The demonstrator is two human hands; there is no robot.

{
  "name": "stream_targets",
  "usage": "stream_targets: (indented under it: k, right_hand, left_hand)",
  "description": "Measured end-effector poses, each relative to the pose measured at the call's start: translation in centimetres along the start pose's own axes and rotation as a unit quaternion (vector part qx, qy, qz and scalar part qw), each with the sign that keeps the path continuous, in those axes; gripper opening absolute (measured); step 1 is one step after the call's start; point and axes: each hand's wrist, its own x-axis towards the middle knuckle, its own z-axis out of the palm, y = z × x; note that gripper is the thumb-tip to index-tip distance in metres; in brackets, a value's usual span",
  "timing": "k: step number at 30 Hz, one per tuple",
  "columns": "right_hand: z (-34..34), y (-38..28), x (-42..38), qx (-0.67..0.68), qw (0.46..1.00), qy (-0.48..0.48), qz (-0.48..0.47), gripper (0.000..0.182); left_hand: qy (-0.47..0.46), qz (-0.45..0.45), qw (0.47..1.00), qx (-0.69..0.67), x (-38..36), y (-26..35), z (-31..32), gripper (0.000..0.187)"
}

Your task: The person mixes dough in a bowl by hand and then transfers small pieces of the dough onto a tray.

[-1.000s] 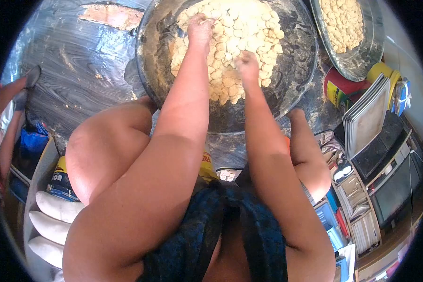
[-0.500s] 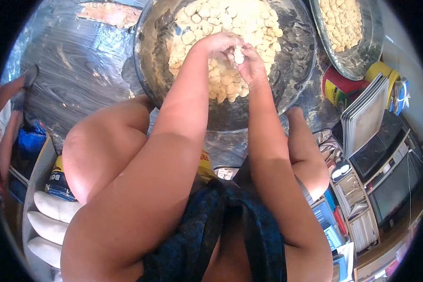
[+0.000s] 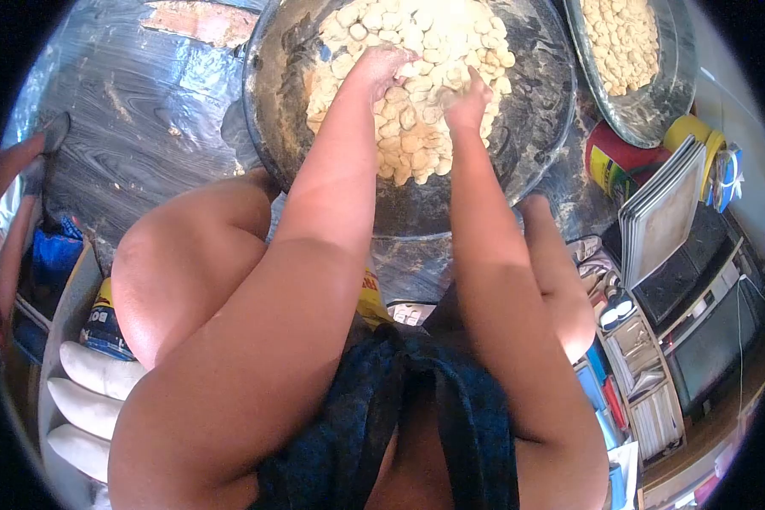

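A large round black basin [image 3: 535, 119] holds a heap of pale, flattened dough pieces [image 3: 408, 132]. My left hand [image 3: 384, 70] is over the left side of the heap, with its fingers curled and a small whitish dough piece [image 3: 409, 70] showing at the fingertips. To its right, my right hand [image 3: 469, 100] is low over the pieces. Its fingers are apart and slightly smeared by motion, and nothing shows between them. Pale powder coats the fingers of both hands.
A second black basin [image 3: 602, 106] with similar pieces stands at the upper right. Near it are a red tub [image 3: 608, 153], a yellow bucket [image 3: 684, 132] and stacked flat panels [image 3: 663, 212]. My knees flank the big basin. Another person's leg [image 3: 17, 238] shows at the far left.
My hands were together, pinching a pale dough piece between them. They have now separated, the left shifting slightly left and up, the right dropping its fingers toward the heap.
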Motion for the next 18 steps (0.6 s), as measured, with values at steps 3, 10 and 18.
stream_targets:
  k: [3,10,18]
  right_hand:
    - [0.9,0.8,1.1,-0.210,0.970,-0.053,-0.107,0.059]
    - [-2.2,-1.0,4.6,0.315,0.872,-0.353,0.124,0.028]
    - [-6.0,-1.3,1.7,0.406,0.834,-0.340,0.153,0.020]
  left_hand:
    - [0.035,0.017,0.999,-0.010,0.2,-0.9,-0.4,0.028]
    - [-0.051,0.035,0.967,0.246,0.8,-0.5,0.7,0.026]
    - [-0.087,0.014,0.994,-0.056,1.6,-0.6,1.8,0.028]
